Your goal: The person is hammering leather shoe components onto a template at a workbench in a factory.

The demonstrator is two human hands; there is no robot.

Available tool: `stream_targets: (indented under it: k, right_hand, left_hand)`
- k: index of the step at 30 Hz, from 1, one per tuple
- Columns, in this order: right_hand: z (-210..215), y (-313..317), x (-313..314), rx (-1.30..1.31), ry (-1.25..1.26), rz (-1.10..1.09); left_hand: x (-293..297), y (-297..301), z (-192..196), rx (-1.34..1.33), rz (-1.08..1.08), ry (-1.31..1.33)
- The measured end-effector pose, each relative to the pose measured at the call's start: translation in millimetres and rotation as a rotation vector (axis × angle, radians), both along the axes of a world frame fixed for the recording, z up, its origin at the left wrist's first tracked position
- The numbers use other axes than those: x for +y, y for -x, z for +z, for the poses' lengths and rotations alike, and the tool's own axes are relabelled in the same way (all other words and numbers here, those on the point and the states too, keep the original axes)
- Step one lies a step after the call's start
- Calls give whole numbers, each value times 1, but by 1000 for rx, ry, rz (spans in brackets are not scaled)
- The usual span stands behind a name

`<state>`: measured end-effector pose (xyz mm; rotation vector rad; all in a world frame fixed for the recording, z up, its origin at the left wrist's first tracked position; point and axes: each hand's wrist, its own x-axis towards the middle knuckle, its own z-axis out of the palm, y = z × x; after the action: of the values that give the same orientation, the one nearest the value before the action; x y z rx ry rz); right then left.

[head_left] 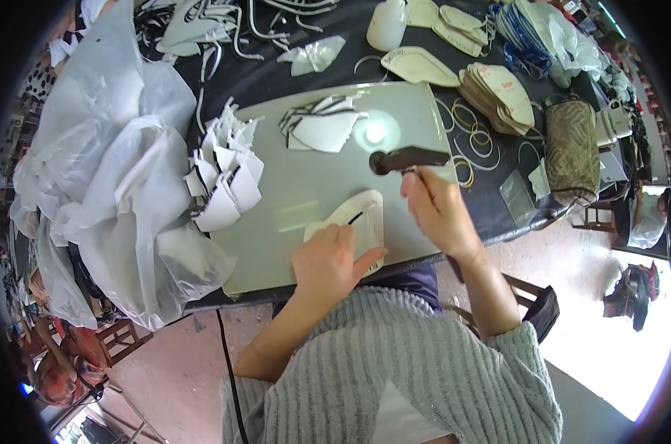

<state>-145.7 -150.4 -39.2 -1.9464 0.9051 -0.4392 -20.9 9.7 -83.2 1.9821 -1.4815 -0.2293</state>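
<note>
In my right hand point(440, 209) is a hammer point(417, 157). Its dark head is raised over the table's right part, and its handle runs down through my closed fingers. My left hand point(328, 259) presses on a curved white cut piece point(365, 201) near the front edge, fingers bent and thumb out to the right. A short black strip point(358, 217) shows on that piece beyond my fingertips. What lies under the fingers is hidden. The hammer head is apart from the white piece.
White pieces with black edges point(228, 185) are heaped on the pale board point(276, 170), with another stack point(326, 129) farther back. Plastic sheeting point(128, 155) covers the left. At right are stacked cream pieces point(498, 96), rings point(483, 137) and a patterned roll point(572, 152); a white bottle point(388, 26) stands behind.
</note>
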Motion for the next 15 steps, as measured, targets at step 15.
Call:
stream_targets:
  k: [15]
  right_hand:
    - [-39,-11,29,-32,-358,12]
  left_hand:
    - [-9,-10,-6,-64,-215,-202]
